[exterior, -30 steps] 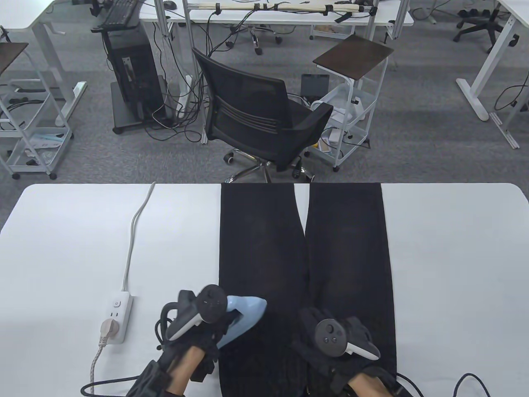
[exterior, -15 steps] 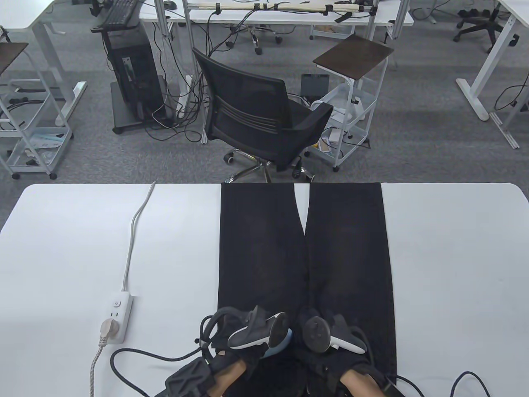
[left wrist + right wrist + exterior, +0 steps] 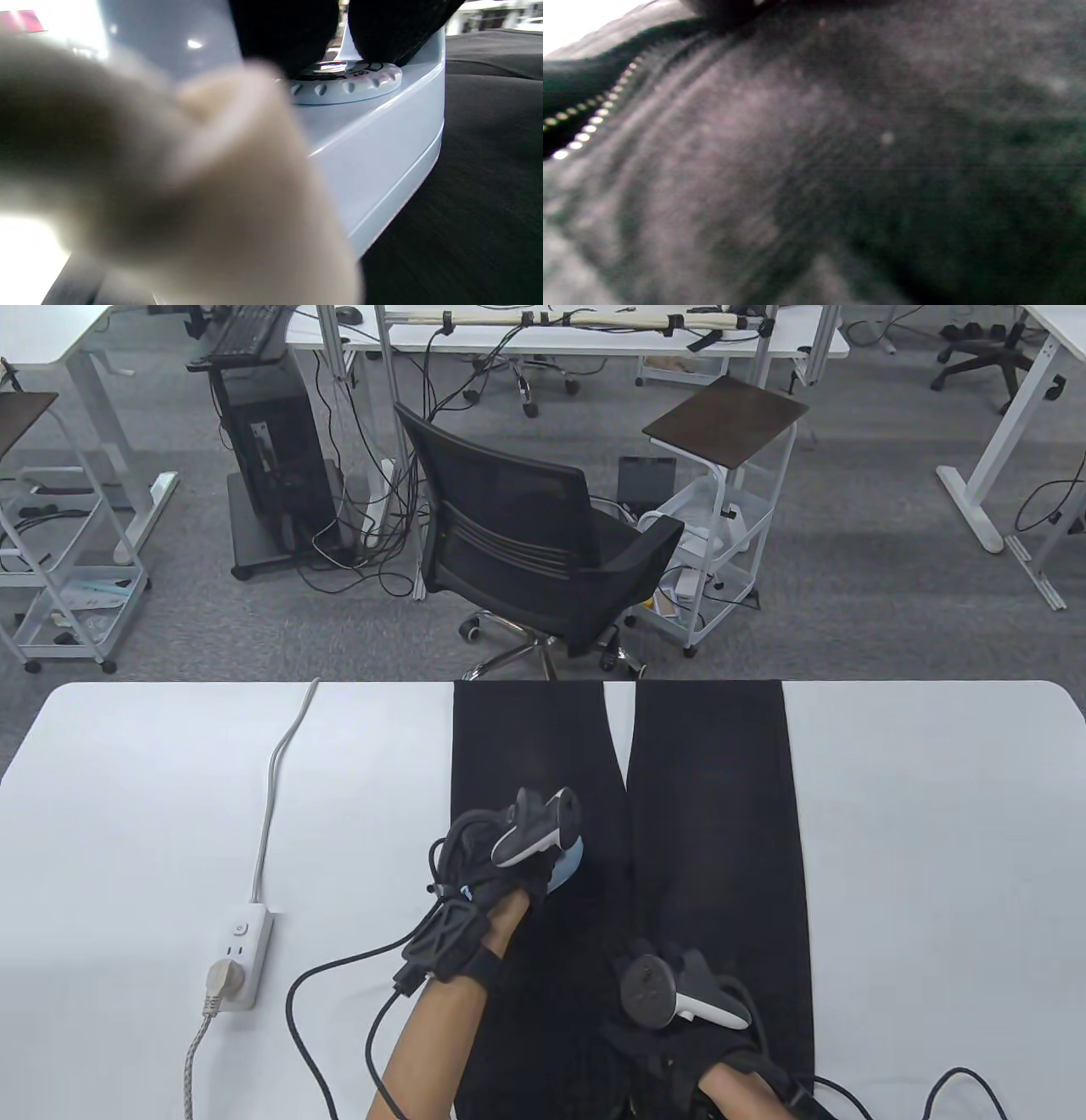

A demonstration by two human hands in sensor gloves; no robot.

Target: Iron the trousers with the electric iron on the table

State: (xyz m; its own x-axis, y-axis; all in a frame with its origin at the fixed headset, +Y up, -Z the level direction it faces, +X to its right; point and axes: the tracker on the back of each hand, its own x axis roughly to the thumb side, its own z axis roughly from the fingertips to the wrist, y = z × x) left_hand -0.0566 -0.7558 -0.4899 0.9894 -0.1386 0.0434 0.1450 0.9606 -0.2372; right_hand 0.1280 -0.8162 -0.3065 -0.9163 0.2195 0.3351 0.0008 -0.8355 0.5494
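Black trousers (image 3: pixel 713 814) lie flat on the white table (image 3: pixel 933 857), legs running to the far edge. My left hand (image 3: pixel 501 857) grips the handle of a light-blue electric iron (image 3: pixel 567 867), which sits on the left trouser leg about halfway up. In the left wrist view the iron (image 3: pixel 382 148) shows its dial (image 3: pixel 345 82) under my gloved fingers (image 3: pixel 288 29), sole on the dark fabric (image 3: pixel 488 169). My right hand (image 3: pixel 670 993) rests flat on the trousers near the waist, its fingers mostly hidden under the tracker. The right wrist view shows the fabric and zip (image 3: pixel 585 127) close up.
A white power strip (image 3: pixel 240 954) with a plug (image 3: pixel 222 980) in it lies at the front left, and its cable (image 3: pixel 271 780) runs to the far edge. A black glove cable (image 3: pixel 322 984) loops beside my left forearm. An office chair (image 3: pixel 526 543) stands beyond the table.
My left hand has slid the iron from the near waist area away from me up the left trouser leg. My right hand has stayed on the trousers near the waist.
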